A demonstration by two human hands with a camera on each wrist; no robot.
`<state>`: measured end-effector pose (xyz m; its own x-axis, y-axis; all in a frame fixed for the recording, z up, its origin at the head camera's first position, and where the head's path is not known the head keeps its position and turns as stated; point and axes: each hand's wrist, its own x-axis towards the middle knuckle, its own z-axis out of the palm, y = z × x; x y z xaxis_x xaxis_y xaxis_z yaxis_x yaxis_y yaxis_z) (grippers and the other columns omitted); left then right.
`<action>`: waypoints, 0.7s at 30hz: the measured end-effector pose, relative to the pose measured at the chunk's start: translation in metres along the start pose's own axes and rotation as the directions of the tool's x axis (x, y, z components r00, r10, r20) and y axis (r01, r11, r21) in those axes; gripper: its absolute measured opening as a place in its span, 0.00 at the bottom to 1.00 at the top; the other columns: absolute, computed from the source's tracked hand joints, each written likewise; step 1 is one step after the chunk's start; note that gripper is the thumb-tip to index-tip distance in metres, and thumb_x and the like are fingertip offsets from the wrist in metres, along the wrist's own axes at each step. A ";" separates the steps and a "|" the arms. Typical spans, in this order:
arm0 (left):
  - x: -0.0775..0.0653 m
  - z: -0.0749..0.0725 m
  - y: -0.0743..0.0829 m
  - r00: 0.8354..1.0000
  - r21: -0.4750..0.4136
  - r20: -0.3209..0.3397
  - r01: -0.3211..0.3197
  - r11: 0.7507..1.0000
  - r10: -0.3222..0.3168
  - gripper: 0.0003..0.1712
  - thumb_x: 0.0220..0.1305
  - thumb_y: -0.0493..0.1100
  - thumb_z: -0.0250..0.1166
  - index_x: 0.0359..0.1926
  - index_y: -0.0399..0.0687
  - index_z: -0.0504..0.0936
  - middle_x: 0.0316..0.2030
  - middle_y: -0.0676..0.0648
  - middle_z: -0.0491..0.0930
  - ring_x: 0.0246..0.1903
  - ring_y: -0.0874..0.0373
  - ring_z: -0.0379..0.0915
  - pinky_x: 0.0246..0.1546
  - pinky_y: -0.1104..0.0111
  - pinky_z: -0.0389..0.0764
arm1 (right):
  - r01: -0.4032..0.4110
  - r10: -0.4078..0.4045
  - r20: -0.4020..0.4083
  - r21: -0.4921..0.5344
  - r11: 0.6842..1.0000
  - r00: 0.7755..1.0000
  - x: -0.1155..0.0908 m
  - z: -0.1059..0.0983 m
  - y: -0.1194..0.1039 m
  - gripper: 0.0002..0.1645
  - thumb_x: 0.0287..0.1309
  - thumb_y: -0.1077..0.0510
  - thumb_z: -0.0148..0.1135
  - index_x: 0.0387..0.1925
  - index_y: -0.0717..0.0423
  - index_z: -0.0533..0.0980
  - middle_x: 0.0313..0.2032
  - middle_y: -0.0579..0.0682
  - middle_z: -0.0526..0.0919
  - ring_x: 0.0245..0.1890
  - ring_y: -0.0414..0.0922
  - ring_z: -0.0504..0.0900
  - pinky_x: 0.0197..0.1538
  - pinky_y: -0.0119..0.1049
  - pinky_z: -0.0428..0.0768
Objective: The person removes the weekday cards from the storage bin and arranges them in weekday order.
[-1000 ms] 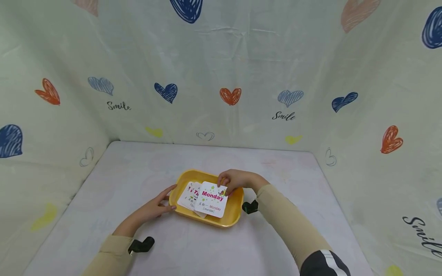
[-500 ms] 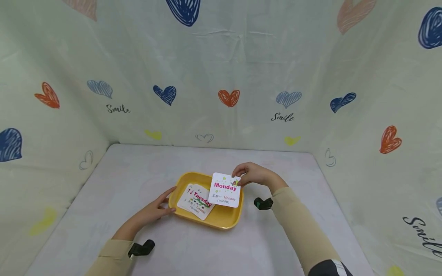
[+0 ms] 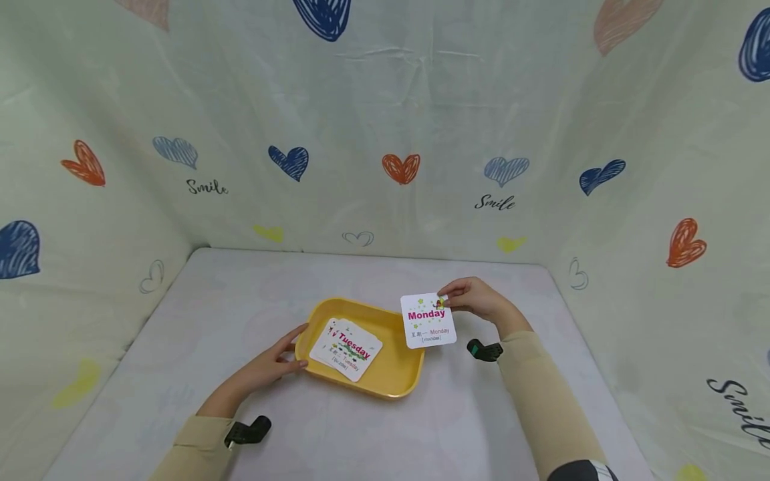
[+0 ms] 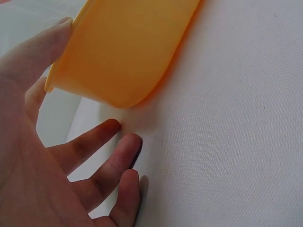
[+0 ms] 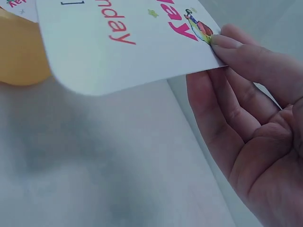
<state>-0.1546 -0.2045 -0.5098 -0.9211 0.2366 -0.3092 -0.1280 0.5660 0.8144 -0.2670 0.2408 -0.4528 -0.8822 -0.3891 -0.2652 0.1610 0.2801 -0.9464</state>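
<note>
My right hand (image 3: 480, 300) pinches a white square flashcard (image 3: 428, 327) at its upper right corner, between thumb and fingers. "Monday" is printed on it in pink, and it hangs tilted over the right end of a yellow tray (image 3: 394, 377). In the right wrist view the thumb lies on the flashcard's small picture (image 5: 200, 28), with fingers beneath. At the tray's left end, my left hand (image 3: 267, 366) holds the rim (image 4: 59, 64) by thumb and index finger; its other fingers are spread below. A "Tuesday" flashcard (image 3: 353, 353) lies in the tray, overlapping at least one other.
The tray stands on a white-covered table (image 3: 337, 437). A pale curtain (image 3: 337, 100) printed with hearts and "Smile" hangs behind the table and along both sides. A black wrist device (image 3: 248, 431) sits at the left cuff, another (image 3: 484, 350) at the right.
My right hand has carried the "Monday" flashcard up and rightward from the pile to over the tray's right end, uncovering the "Tuesday" flashcard. My left hand stays at the rim.
</note>
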 end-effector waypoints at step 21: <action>0.002 -0.002 -0.003 1.000 0.006 0.014 -0.006 1.000 0.006 0.48 0.59 0.53 0.70 0.76 0.58 0.54 0.60 0.33 0.66 0.33 0.52 0.71 0.35 0.63 0.72 | -0.102 0.110 -0.183 0.051 0.993 0.977 0.009 -0.027 0.034 0.25 0.58 0.72 0.62 0.59 0.67 0.71 0.52 0.59 0.76 0.42 0.46 0.80 0.44 0.36 0.80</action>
<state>-0.1566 -0.2068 -0.5119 -0.9166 0.2513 -0.3109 -0.1197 0.5696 0.8132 -0.2818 0.2706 -0.4820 -0.9251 -0.1889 -0.3294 0.2726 0.2735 -0.9224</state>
